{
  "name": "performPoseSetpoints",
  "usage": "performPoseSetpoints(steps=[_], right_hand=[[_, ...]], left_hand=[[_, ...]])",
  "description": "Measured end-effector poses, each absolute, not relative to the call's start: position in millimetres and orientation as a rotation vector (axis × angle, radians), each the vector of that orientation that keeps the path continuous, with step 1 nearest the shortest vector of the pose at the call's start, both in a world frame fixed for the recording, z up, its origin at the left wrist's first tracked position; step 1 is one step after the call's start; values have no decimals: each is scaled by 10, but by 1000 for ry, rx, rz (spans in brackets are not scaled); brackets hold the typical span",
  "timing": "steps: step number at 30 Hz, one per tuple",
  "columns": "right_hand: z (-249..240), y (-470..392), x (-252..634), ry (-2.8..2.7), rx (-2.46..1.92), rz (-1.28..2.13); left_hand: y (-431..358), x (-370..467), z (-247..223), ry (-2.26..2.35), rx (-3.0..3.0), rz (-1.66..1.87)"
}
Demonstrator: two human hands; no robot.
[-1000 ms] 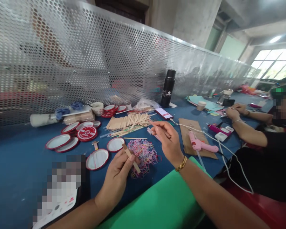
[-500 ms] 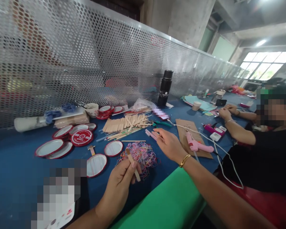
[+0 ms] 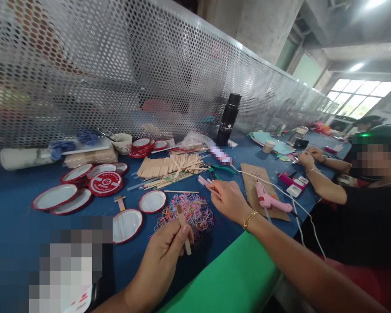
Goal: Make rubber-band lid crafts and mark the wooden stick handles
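My left hand [image 3: 166, 250] pinches a flat wooden stick [image 3: 184, 230] with a brown upper end, held in front of a tangle of coloured threads [image 3: 198, 211]. My right hand [image 3: 230, 200], with a gold bracelet at its wrist, has its fingers closed at a small pale pink object [image 3: 204, 181]; whether it grips it I cannot make out. Left of the threads lie red-rimmed round lids [image 3: 152, 201], and behind them is a pile of wooden sticks [image 3: 161, 167]. Green-handled pliers [image 3: 223, 168] lie just beyond my right hand.
A pink glue gun [image 3: 270, 200] rests on cardboard [image 3: 249, 174], with a white cable nearby. A black bottle [image 3: 228, 119] stands by the perforated metal screen [image 3: 169, 65]. At the right, a person's hands [image 3: 308, 158] work at the same table. Green material [image 3: 224, 276] lies at the front edge.
The view has shifted slightly. My right hand's fingers have drawn together and curled by the pale pink object. My left hand still holds the stick, now more upright.
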State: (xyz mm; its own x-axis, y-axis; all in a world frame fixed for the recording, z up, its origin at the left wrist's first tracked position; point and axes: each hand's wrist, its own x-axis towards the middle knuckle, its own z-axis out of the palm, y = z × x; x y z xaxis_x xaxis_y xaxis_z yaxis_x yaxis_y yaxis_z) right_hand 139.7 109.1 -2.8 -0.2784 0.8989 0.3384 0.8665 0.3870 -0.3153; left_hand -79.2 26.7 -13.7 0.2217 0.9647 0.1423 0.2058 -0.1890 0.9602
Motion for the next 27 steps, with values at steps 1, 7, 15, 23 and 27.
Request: performPoseSetpoints(steps=[1, 7, 15, 23, 27], right_hand=[[-30, 1102, 1394, -2196, -1510, 96], [-39, 1120, 1343, -2225, -1538, 29], [41, 1000, 1344, -2293, -1519, -94], [348, 1177, 1373, -2433, -1393, -210], [281, 1422, 1218, -2532, -1380, -229]], left_hand=[[269, -791, -135, 1133, 1594, 1056], [278, -788, -146, 1143, 1603, 1050], [276, -800, -176, 1135, 1619, 1054], [285, -799, -142, 1146, 1652, 1022], [297, -805, -139, 1155, 1685, 1005]])
